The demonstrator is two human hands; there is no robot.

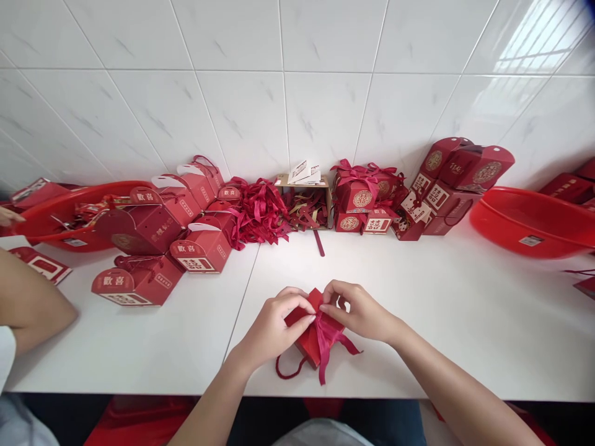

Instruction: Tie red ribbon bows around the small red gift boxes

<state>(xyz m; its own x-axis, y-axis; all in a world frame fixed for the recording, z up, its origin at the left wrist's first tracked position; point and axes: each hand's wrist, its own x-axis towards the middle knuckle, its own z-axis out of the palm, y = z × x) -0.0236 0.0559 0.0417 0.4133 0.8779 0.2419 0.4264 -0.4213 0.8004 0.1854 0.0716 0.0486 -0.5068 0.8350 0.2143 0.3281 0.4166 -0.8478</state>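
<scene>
Head view: left grip, right grip pinch ribbon atop box; carton holds strips.

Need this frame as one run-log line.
left hand: at ribbon | right hand: at ribbon | red box: on white table, beneath hands | ribbon ends: loose | cord: looped beside box

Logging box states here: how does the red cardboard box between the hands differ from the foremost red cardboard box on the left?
The handled box bears a magenta fabric ribbon; the left box shows none. The left hand and right hand are at the handled box; no hand touches the left box. Both are red.
</scene>
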